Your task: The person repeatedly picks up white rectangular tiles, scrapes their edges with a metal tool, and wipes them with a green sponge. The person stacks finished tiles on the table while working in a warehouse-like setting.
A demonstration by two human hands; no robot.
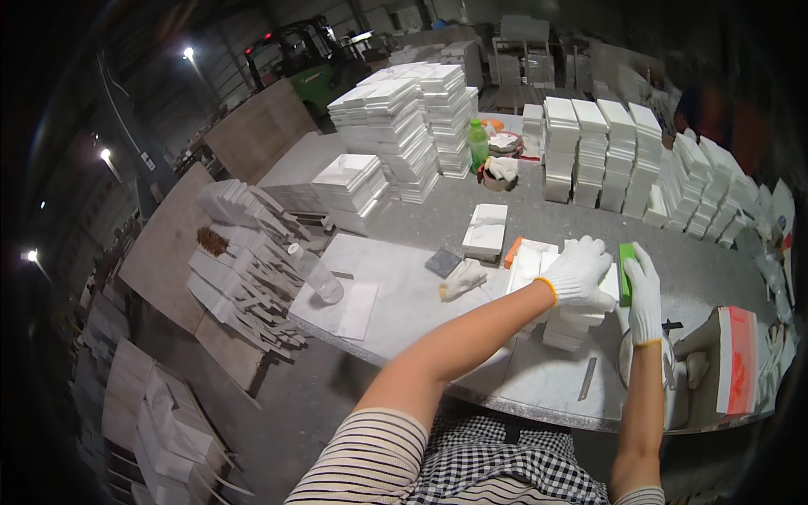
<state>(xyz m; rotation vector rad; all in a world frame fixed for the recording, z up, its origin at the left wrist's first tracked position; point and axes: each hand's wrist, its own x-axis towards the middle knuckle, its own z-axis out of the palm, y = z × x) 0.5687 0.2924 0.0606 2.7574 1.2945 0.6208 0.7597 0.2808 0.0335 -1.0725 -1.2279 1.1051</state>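
Note:
My left hand, in a white knit glove, lies across the top of a stack of white marble-look tiles. Its fingers are apart, and part of the stack is hidden under it. To its right, my gloved right hand grips a green rectangular block held on edge, next to the stack. An orange block stands at the left side of the stack. Farther left are a small pile of white tiles, a dark grey square block and a crumpled glove.
Tall tile stacks and rows of narrow stacks line the table's far side. A green bottle stands between them. A clear bottle is at the left, a metal strip near the front edge, and an open box at the right.

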